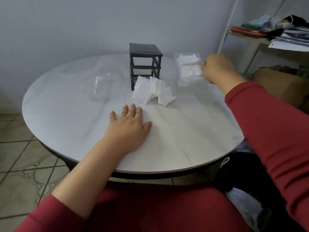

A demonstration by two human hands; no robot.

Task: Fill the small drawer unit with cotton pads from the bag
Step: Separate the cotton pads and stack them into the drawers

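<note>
The dark drawer frame (145,64) stands at the back middle of the round table, its slots without drawers. A heap of white cotton pads (153,92) lies just in front of it. To its right lies a clear plastic drawer (183,82) holding several pads (189,67). My right hand (217,69) is at that drawer's right side, fingers curled at its edge; what they pinch is hidden. The crumpled clear bag (97,81) lies left of the frame. My left hand (129,128) rests flat on the table, fingers spread.
The white round table (184,139) fills the middle of the view. A shelf (250,39) with papers and clutter stands at the right, with a cardboard box (280,84) below it. Tiled floor shows at the left.
</note>
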